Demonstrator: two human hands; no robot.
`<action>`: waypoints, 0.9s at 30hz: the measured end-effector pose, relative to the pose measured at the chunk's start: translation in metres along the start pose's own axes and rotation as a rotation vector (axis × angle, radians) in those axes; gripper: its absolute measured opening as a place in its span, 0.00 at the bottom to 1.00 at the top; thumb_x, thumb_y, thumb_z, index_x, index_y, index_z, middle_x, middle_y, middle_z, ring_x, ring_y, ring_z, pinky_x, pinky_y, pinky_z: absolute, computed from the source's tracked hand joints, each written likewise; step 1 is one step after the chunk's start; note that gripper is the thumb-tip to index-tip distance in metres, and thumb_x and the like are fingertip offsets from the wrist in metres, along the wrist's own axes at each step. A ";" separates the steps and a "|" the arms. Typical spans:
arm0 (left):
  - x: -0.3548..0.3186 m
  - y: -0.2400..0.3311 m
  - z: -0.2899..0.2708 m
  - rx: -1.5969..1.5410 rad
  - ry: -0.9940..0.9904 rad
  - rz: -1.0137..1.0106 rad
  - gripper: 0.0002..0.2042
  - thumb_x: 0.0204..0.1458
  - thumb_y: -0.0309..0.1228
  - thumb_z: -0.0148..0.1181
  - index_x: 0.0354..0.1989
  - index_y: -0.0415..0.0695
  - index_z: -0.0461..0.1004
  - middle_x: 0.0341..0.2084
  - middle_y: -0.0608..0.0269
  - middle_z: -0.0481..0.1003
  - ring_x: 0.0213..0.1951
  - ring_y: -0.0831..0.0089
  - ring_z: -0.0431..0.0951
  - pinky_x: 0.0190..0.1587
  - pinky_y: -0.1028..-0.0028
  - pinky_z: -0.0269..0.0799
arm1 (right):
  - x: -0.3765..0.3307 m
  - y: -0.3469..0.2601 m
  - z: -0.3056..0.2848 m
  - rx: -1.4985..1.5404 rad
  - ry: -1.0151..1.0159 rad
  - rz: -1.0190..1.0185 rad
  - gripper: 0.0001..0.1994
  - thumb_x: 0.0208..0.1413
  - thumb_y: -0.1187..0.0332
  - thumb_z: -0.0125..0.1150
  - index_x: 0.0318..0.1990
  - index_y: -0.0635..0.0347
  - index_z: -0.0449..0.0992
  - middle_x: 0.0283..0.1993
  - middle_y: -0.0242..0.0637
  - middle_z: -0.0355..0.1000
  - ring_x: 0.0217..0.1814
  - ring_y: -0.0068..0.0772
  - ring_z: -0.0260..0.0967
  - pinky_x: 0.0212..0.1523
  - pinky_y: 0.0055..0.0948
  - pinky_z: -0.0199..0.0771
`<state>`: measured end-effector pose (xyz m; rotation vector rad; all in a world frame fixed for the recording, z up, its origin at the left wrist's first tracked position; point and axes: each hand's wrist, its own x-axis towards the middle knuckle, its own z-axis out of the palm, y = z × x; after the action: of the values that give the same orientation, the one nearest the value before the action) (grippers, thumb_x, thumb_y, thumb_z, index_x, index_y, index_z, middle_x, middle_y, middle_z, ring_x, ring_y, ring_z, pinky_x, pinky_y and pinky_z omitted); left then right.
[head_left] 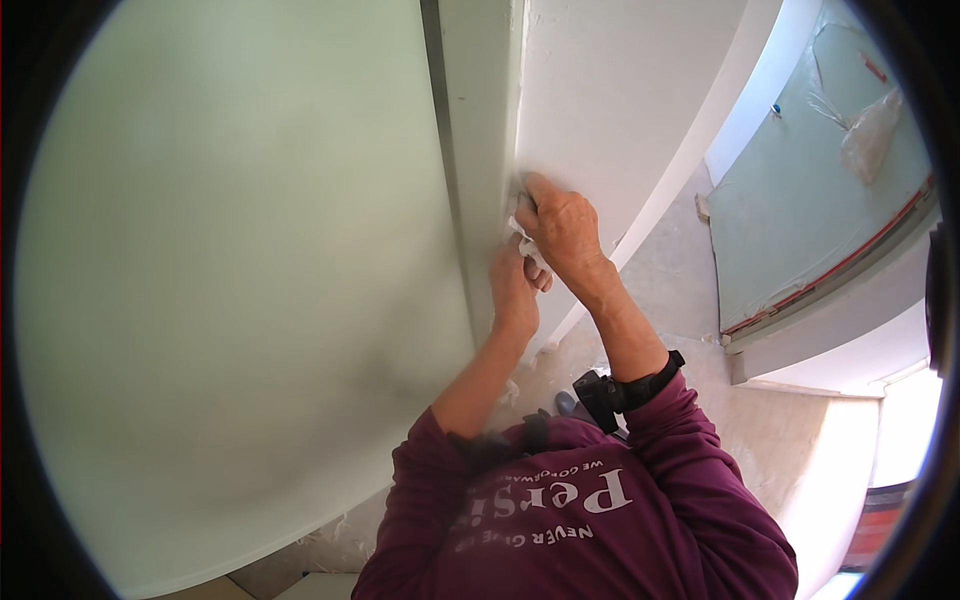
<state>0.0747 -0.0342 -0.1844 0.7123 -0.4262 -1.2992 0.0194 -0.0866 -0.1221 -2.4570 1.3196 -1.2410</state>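
My left hand [515,290] is raised beside the pale green door frame [478,130], its fingers curled around a crumpled white scrap [532,255] that looks like tissue or thin film. Just above it, my right hand [566,225] has its fingers bent and pressed together at the edge where the frame meets the white wall face [610,90]. A bit of white shows under its fingertips, but what it pinches is hidden. The two hands are very close together, with the scrap between them.
A large pale green door panel [240,250] stands at the left. Across the floor [685,260] on the right is another green panel [800,220] with a red strip along its edge and clear plastic film [870,135] hanging on it. My right forearm wears a black strapped device [610,395].
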 end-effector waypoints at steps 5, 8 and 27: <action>-0.004 0.002 -0.003 0.166 0.055 0.012 0.14 0.55 0.35 0.38 0.39 0.38 0.66 0.18 0.71 0.59 0.22 0.80 0.59 0.23 0.78 0.59 | -0.016 0.009 -0.003 -0.037 -0.161 0.058 0.05 0.45 0.70 0.49 0.25 0.62 0.65 0.17 0.44 0.64 0.20 0.51 0.62 0.22 0.40 0.62; 0.004 -0.006 -0.009 0.193 0.051 0.127 0.12 0.53 0.39 0.47 0.23 0.47 0.62 0.13 0.74 0.55 0.16 0.84 0.53 0.18 0.81 0.49 | -0.022 0.016 -0.001 0.030 -0.152 0.067 0.06 0.48 0.69 0.48 0.27 0.62 0.66 0.19 0.44 0.67 0.22 0.50 0.64 0.25 0.38 0.64; -0.009 0.000 -0.007 0.378 0.133 0.224 0.14 0.55 0.39 0.44 0.19 0.46 0.60 0.16 0.74 0.55 0.19 0.85 0.53 0.20 0.80 0.49 | -0.053 0.032 0.014 0.103 -0.101 -0.026 0.07 0.50 0.69 0.52 0.24 0.61 0.64 0.18 0.43 0.64 0.20 0.48 0.62 0.20 0.39 0.60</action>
<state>0.0774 -0.0239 -0.1885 1.0302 -0.6335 -0.9623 -0.0077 -0.0719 -0.1771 -2.4380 1.1718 -1.1442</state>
